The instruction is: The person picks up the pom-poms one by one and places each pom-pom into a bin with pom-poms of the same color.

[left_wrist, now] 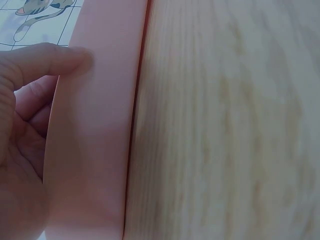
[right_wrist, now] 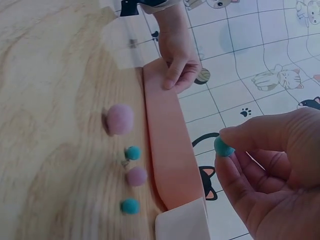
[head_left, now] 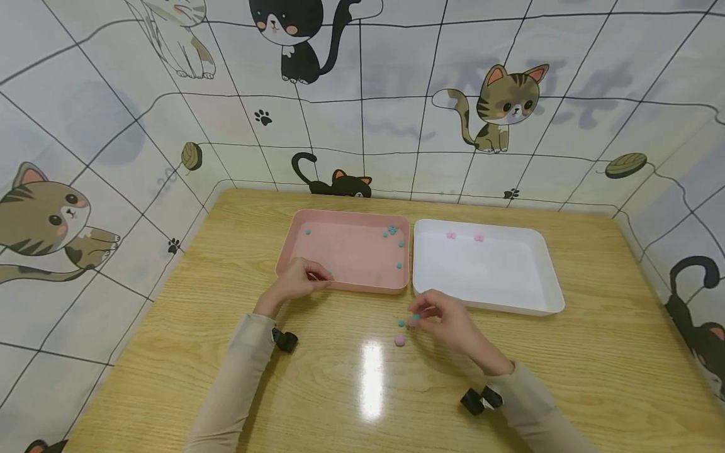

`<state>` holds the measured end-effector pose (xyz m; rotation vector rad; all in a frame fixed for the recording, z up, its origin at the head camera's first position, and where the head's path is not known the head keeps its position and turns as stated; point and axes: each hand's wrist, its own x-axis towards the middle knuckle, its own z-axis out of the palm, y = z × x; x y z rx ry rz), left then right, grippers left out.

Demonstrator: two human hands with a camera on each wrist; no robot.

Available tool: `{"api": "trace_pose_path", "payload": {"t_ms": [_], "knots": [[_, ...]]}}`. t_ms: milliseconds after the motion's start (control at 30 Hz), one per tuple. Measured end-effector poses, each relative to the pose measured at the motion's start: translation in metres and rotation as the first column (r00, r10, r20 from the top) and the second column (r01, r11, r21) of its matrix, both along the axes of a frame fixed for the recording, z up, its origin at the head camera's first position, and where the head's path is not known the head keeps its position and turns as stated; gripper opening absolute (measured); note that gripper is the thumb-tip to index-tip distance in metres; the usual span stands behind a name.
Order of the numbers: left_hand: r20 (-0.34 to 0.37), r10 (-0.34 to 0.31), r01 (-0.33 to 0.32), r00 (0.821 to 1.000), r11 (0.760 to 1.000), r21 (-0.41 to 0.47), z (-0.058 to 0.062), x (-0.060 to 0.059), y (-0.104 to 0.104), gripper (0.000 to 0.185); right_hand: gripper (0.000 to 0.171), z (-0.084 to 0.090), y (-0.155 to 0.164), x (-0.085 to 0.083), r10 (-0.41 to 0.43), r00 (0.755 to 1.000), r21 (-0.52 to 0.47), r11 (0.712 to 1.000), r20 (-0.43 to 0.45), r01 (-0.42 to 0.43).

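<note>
Right hand (right_wrist: 270, 175) pinches 1 teal pompom (right_wrist: 223, 147) — pink tray (head_left: 345, 251) lies up-left, its near rim gripped by left hand (head_left: 294, 280).

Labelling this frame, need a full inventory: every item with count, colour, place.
pink tray: 1, pink, table centre-left, left of the white tray
teal pom-poms in pink tray: about 7, teal, mostly near its right side
white tray: 1, white, right of the pink tray
pink pom-poms in white tray: 2, pink, at its far edge
loose pom-poms: 4 on the table, 2 pink and 2 teal, in front of the trays
held pom-pom: 1, teal, pinched in the right hand's fingers
table: 1, light wood
cat-print screen: white with cartoon cats, around the table
left hand: on the pink tray's near rim
right hand: above the loose pom-poms
</note>
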<state>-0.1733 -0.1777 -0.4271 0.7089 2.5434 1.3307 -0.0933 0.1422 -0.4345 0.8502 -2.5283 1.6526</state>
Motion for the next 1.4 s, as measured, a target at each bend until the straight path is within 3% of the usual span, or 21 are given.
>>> {"api": "trace_pose_path", "payload": {"t_ms": [67, 333, 1033, 1300, 1400], "knots": [[0.0, 0.003, -0.003, 1.0, 1.0, 0.0, 0.0, 0.0, 0.0, 0.004, 0.023, 0.002, -0.001, -0.001, -0.013, 1.0, -0.002, 1.0, 0.009, 0.013], [0.018, 0.015, -0.015, 1.0, 1.0, 0.0, -0.031, -0.015, -0.007, 0.005, 0.019, 0.01, -0.006, -0.006, -0.038, 0.999, -0.004, 0.999, 0.035, 0.038], [0.01, 0.0, 0.0, 1.0, 1.0, 0.028, -0.032, -0.016, -0.009, 0.004, 0.013, 0.022, -0.024, -0.033, -0.098, 0.991, -0.009, 0.995, 0.095, 0.099], [0.013, 0.003, -0.004, 1.0, 1.0, 0.029, -0.033, -0.016, -0.008, 0.004, 0.013, 0.051, -0.039, -0.034, -0.123, 0.985, -0.03, 0.991, 0.12, 0.128], [0.011, 0.003, -0.004, 1.0, 1.0, 0.025, -0.032, -0.016, -0.007, 0.005, 0.014, 0.047, -0.042, -0.043, -0.13, 0.981, -0.038, 0.99, 0.142, 0.137]]}}
